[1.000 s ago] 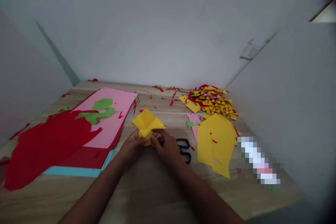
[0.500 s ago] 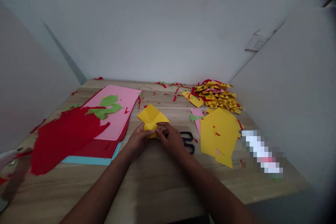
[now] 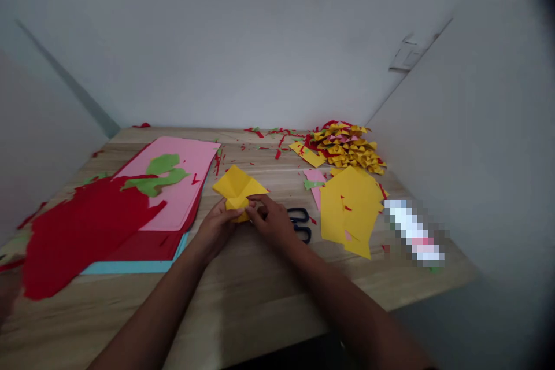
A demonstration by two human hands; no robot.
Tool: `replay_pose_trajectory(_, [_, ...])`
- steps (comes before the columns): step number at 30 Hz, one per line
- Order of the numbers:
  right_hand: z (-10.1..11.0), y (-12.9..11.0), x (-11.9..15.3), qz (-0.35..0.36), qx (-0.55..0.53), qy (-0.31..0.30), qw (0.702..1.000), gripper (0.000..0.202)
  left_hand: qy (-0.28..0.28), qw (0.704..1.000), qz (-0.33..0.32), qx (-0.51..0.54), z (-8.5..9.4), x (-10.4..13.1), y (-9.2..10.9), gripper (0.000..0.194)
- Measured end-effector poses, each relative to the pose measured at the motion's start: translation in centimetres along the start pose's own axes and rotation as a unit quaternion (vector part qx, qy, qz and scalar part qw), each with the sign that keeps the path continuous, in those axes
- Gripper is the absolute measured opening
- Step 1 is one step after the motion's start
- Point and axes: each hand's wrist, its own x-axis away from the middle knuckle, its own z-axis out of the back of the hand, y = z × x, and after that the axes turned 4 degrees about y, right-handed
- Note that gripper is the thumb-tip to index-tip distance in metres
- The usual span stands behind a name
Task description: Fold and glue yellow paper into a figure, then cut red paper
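A creased piece of yellow paper (image 3: 240,185), partly folded, is held between my two hands above the wooden table. Its upper part spreads into two wide points, and the lower part is gathered small. My left hand (image 3: 215,228) pinches the lower left side, thumb lying across the front. From the other side my right hand (image 3: 273,222) grips the lower right edge with bent fingers. Just right of that hand lie scissors, whose dark handles (image 3: 301,225) show; the hand hides their blades.
At left, torn red paper (image 3: 87,231) and green scraps (image 3: 162,165) lie over pink sheets (image 3: 191,156), with blue paper (image 3: 130,267) underneath. Yellow sheets (image 3: 351,205) lie at right, near a pile of folded yellow pieces (image 3: 351,147). A blurred-out object (image 3: 414,231) sits near the right edge.
The whole view has shifted, so everything on the table appears further left. Both hands keep hold of the yellow paper, and its folds look nearly the same.
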Motion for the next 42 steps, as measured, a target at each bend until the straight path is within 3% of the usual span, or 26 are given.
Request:
replay_pose_trajectory(17, [-0.03, 0.24, 0.05, 0.0, -0.008, 0.009, 1.0, 0.033, -0.033, 0.999, 0.001, 0.006, 0.15, -0.19, -0.28, 0.044])
replay_pose_trajectory(42, [0.05, 0.05, 0.23, -0.01, 0.0, 0.001, 1.0, 0.031, -0.022, 0.999, 0.012, 0.021, 0.05, -0.21, -0.3, 0.04])
